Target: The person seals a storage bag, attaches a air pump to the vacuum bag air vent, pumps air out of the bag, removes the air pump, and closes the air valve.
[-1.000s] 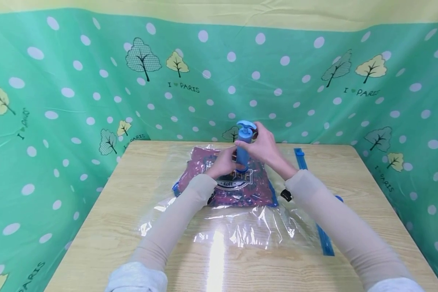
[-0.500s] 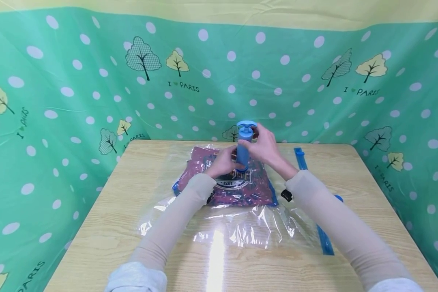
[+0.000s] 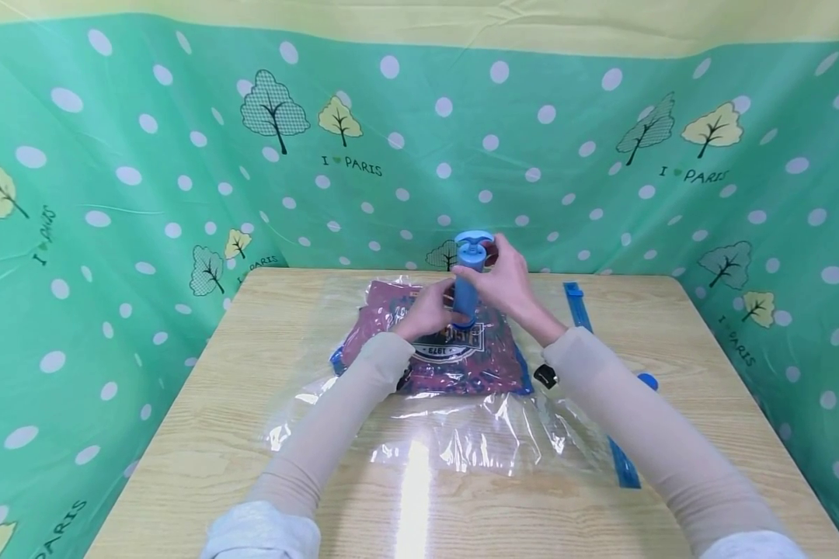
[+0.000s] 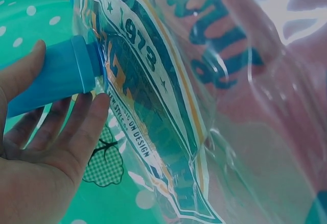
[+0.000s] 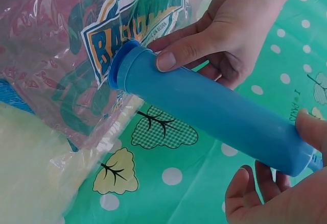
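Note:
A blue hand pump (image 3: 466, 291) stands nearly upright on a clear plastic vacuum bag (image 3: 461, 454), its end at a blue round fitting in the film, as the right wrist view shows. Folded reddish printed clothing (image 3: 370, 334) lies in the bag. My left hand (image 3: 426, 312) holds the pump low down, thumb on one side and fingers round the other, fingertips right at the bag (image 4: 168, 106). Higher up, just below the T-shaped handle (image 3: 474, 235), my right hand (image 3: 509, 286) grips the barrel between thumb and fingers.
A blue strip (image 3: 624, 466) lies on the wooden table (image 3: 224, 419) right of the bag, partly hidden by my right sleeve. Beside that sleeve shows a blue round piece (image 3: 648, 380). A green dotted curtain (image 3: 419, 178) encloses the table's back and sides.
The pump's handle sits more level than a second ago, and the pump has shifted a little to the right. Both hands keep their hold; the bag lies as before.

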`<action>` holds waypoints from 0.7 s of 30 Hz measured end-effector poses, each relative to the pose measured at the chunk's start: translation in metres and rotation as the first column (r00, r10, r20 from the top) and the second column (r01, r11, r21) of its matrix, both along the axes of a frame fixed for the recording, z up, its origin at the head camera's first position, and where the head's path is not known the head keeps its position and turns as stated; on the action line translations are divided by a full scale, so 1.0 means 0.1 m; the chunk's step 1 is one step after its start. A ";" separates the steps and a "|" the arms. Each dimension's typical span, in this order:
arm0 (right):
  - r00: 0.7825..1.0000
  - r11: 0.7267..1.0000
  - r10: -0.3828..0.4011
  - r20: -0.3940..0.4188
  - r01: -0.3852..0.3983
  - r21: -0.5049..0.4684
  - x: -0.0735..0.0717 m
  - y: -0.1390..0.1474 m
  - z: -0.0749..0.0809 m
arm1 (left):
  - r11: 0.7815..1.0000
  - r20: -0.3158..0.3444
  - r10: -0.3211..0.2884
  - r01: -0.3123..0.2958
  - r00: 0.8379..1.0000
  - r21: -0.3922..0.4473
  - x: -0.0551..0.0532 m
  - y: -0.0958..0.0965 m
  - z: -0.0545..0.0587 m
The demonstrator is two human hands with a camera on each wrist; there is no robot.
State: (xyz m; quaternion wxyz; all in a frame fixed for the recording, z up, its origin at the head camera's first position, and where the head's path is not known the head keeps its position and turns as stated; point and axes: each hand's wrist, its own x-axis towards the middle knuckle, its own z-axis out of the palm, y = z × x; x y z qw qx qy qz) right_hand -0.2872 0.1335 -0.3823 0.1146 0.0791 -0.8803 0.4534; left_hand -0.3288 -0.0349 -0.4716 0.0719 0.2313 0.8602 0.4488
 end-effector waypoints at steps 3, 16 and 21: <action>1.000 1.000 0.019 -0.019 -0.019 -0.016 0.01 0.02 0.01 | 1.000 -0.002 -0.001 0.001 1.000 0.000 0.00 0.00 0.00; 0.999 0.997 0.001 -0.048 -0.004 -0.075 -0.02 -0.02 -0.11 | 1.000 -0.006 0.015 -0.015 1.000 -0.016 0.00 -0.01 0.00; 0.999 0.995 -0.012 -0.048 0.007 -0.098 -0.03 -0.04 -0.12 | 1.000 -0.009 0.010 -0.010 1.000 -0.023 0.00 -0.01 0.01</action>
